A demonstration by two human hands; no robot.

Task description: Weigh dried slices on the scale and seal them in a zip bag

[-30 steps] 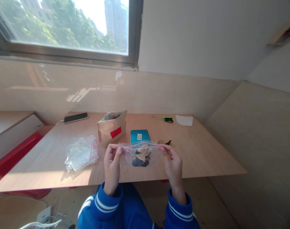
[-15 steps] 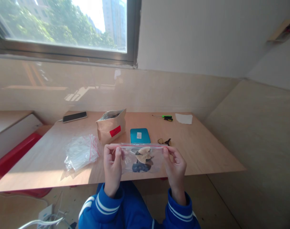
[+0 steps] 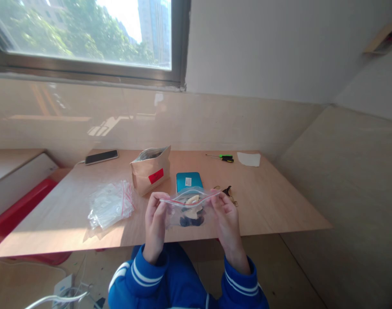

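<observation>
Workpiece: clear zip-lock bag [image 3: 176, 218] with a red seal line, held in front of the torso at the near edge of the worktop [image 3: 279, 210].

Grip, left hand [image 3: 155, 225]: thumb and fingers pinch the left end of the bag's mouth. Grip, right hand [image 3: 228, 221]: thumb and fingers pinch the right end. The bag is suspended between both hands; its mouth is parted, front edge sagging, rear edge arched.

Completed: tan and dark dried pieces [image 3: 192, 213] are inside the bag.

Outstanding, as judged from the present state: the seal is not closed along its length. Dark scraps [image 3: 227, 191] lie outside the bag, just beyond the right hand; contact with its fingers cannot be determined. The stack of clear bags [image 3: 110, 206], left of the left hand, appears unfilled.

Adjacent items: an upright kraft paper pouch [image 3: 146, 168] with a red label [image 3: 156, 176] stands open beyond the left hand; its contents cannot be identified. A flat teal case [image 3: 180, 182] lies behind the bag, partly covered by it in this view.
</observation>
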